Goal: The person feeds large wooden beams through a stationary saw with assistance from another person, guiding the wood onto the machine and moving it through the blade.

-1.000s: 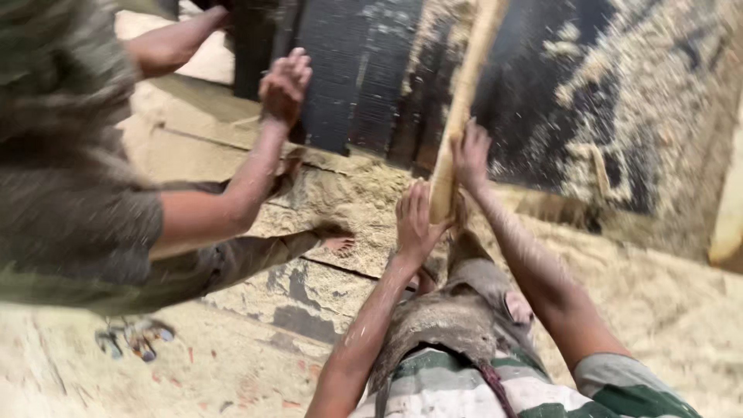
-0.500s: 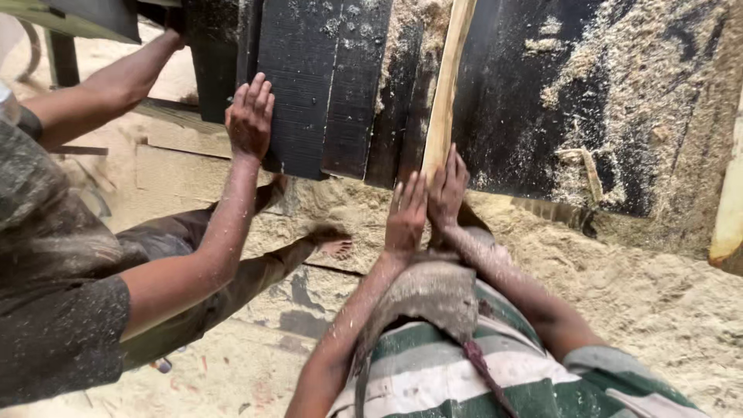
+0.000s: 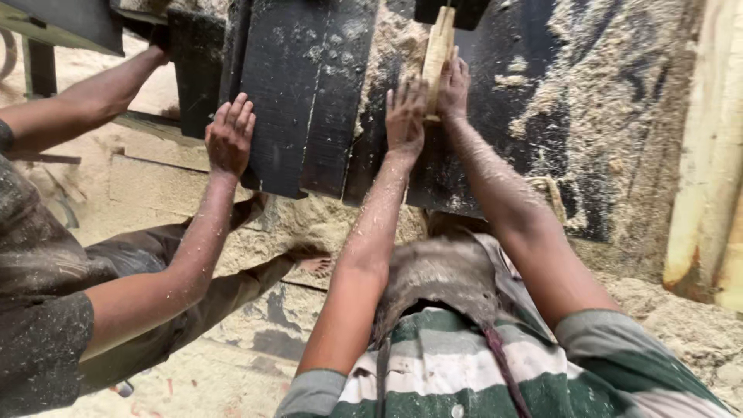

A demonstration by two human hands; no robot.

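Landmark: the dark saw table [image 3: 309, 101], black boards coated with sawdust; every place below is given from it.
Work piece: a narrow pale wooden strip [image 3: 437, 50] lies lengthwise on the dark saw table, its far end running under a dark guard at the top edge.
Left hand [image 3: 405, 116]: fingers spread and flat, palm pressed on the near end of the strip, gripping nothing.
Right hand [image 3: 453, 87]: open too, fingers laid along the strip's right side, touching it just beyond the left hand.
Change noted: half a second ago much more of the strip showed on the near side of the hands; both hands now sit farther up the table, arms almost straight. Judgement: the strip has been fed well forward and little length remains.
Co-worker: a second person's hand [image 3: 229, 138] rests open against the table's left boards; their other arm reaches to its far-left corner.
Surroundings: sawdust-covered ground [image 3: 155, 201] below the table; a pale timber post [image 3: 716, 155] to its right.
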